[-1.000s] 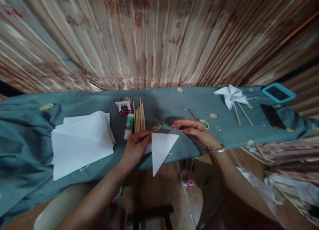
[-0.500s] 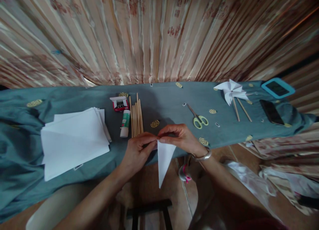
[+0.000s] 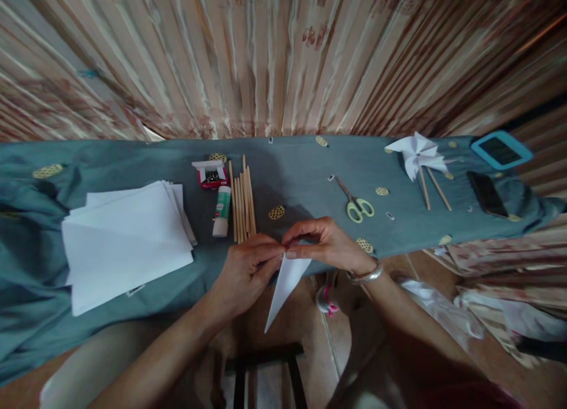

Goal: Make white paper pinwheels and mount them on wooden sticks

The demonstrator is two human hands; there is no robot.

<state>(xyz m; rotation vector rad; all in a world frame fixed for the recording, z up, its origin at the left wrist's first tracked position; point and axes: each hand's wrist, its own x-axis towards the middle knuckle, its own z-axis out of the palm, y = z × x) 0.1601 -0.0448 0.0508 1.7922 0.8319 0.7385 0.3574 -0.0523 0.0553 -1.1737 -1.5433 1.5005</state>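
Note:
A white folded sheet of paper (image 3: 287,282), narrow and triangular, hangs point down in front of the table's near edge. My left hand (image 3: 248,270) pinches its upper corner between thumb and fingers. From the other side my right hand (image 3: 321,241), a silver bangle at the wrist, pinches the same top edge, so the fingertips of both hands meet. The fingers hide the top of the fold. Just beyond my left hand lie several wooden sticks (image 3: 243,205) and a glue stick (image 3: 222,211).
On the green cloth, a stack of white paper (image 3: 128,244) lies left, near a small red-and-white box (image 3: 210,176) of dark pins. Scissors (image 3: 354,205), a paper pinwheel (image 3: 417,153), a phone (image 3: 487,195) and a blue-framed device (image 3: 500,149) lie right. A dark stool (image 3: 266,357) stands below.
The lower point of the folded paper has swung left, and the paper now slants. Both hands keep their pinch at its top. The whole view has shifted slightly.

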